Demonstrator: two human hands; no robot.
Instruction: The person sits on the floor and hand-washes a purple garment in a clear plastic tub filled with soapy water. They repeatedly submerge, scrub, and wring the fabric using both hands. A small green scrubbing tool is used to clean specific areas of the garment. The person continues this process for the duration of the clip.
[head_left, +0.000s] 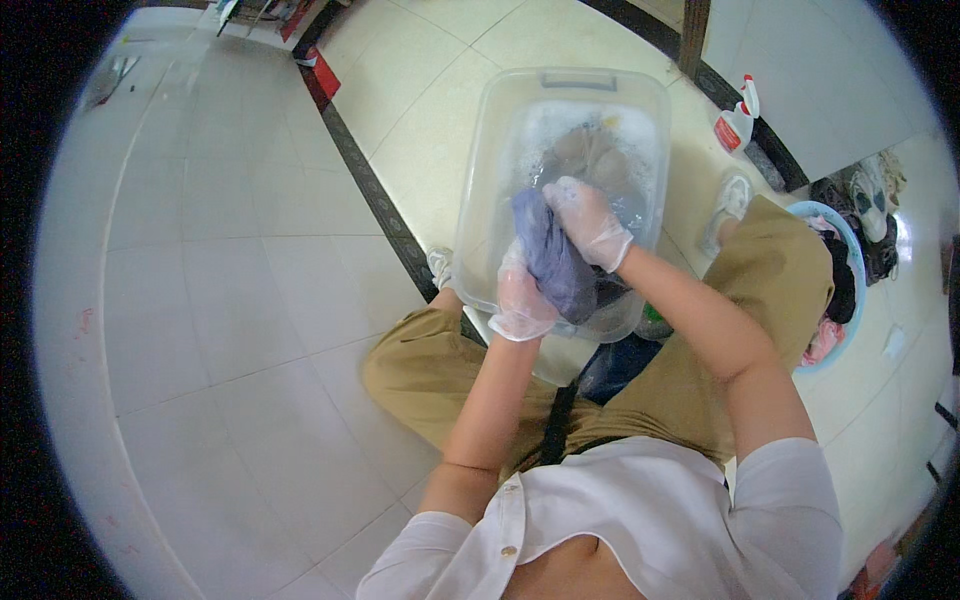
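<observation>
Both my hands wear thin clear plastic gloves and hold a wet blue-grey cloth (551, 251) over the near half of a translucent plastic tub (480, 217). My left hand (521, 298) grips its lower left side. Closed around its upper right part is my right hand (587, 221). Sudsy water (637, 131) fills the tub's far part, where a greyish-brown fabric (589, 154) lies partly under the surface. Beneath the held cloth, near the tub's close end, dark fabric (611, 289) shows; how far it joins the held cloth I cannot tell.
A white spray bottle with a red nozzle (737, 124) stands beyond the tub on the right. A light-blue basket (859, 300) of clothes sits beside my right knee, with shoes (870, 202) behind it. A dark floor strip (367, 176) runs left of the tub.
</observation>
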